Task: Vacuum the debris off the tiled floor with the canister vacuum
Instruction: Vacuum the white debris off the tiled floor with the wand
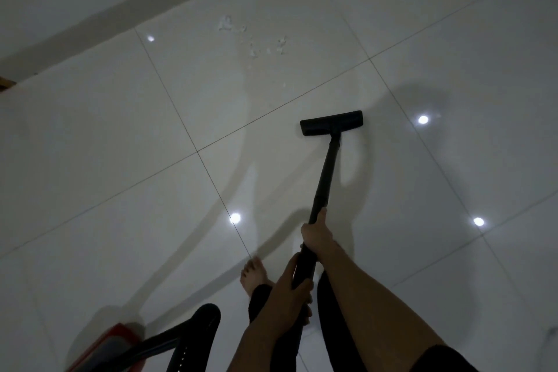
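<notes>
Landmark = the black floor head (331, 123), lying flat on the tiled floor (105, 130), its bar crosswise to the wand.

Far left of the floor head, at the frame edge: a scrap of brown wood (3, 84) under a grey strip (105, 3) that runs along the foot of the wall.

Far left of the floor head & much nearer the person: the red canister vacuum (104, 344), only partly in frame. A black hose (196, 326) arches up just beside it. The hose part has a row of tiny pale dots, too small to read as writing. Any label on the canister is too dark to make out.

Left of the floor head & beyond it: the debris (250, 36), white scraps & crumbs scattered on one tile, well apart from the floor head.

Left of the floor head & nearer the person: a bare foot (252, 276) on the floor.

Straight back from the floor head: L hand (287, 296), fingers curled tight round the near end of the wand (324, 172). R hand (314, 231) sits btwn L hand & floor head, fingers wrapped round the same tube, thumb lying along it toward the head. The wand slopes from both hands down to the middle of the floor head.

Right of the floor head: a round light reflection (423, 119) on the glossy tile.
</notes>
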`<state>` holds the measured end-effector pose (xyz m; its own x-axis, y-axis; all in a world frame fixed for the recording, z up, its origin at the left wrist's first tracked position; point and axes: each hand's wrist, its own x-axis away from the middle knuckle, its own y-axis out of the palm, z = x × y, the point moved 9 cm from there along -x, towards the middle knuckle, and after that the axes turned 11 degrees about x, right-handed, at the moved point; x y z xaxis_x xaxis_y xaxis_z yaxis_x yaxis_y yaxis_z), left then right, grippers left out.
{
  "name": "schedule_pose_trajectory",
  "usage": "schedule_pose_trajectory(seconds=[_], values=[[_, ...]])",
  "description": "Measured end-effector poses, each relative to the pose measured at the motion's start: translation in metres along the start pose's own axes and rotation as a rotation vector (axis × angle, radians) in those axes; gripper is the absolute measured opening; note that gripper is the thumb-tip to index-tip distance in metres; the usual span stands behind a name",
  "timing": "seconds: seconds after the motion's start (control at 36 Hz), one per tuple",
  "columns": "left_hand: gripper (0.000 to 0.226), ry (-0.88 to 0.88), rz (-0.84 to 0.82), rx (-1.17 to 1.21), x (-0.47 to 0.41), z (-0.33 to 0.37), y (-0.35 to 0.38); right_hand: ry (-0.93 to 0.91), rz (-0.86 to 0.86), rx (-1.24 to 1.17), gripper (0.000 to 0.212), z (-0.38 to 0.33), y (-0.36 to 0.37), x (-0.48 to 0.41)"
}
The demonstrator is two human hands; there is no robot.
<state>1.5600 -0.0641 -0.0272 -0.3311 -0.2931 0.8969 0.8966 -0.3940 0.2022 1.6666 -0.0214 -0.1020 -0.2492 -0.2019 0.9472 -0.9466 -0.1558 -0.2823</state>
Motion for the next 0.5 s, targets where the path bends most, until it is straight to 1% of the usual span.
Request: schedule_pose_trajectory(seconds=[0.19,0.33,0.42,0.5], values=[[0.055,0.008,0.034,0.012,0.006,-0.006,0.008,-0.013,-0.041,0.076,0.079,0.009,0.000,0.003],[0.062,-0.004,0.074,0.079,0.012,-0.020,0.008,-0.006,-0.065,0.232,0.080,0.018,0.009,0.006],[0.060,0.011,0.090,0.047,0.017,-0.022,0.007,-0.015,-0.062,0.199,0.077,0.017,0.014,0.008],[0.053,0.044,0.053,0.110,0.022,-0.016,0.009,-0.033,-0.066,0.187,0.077,0.014,0.019,0.009]])
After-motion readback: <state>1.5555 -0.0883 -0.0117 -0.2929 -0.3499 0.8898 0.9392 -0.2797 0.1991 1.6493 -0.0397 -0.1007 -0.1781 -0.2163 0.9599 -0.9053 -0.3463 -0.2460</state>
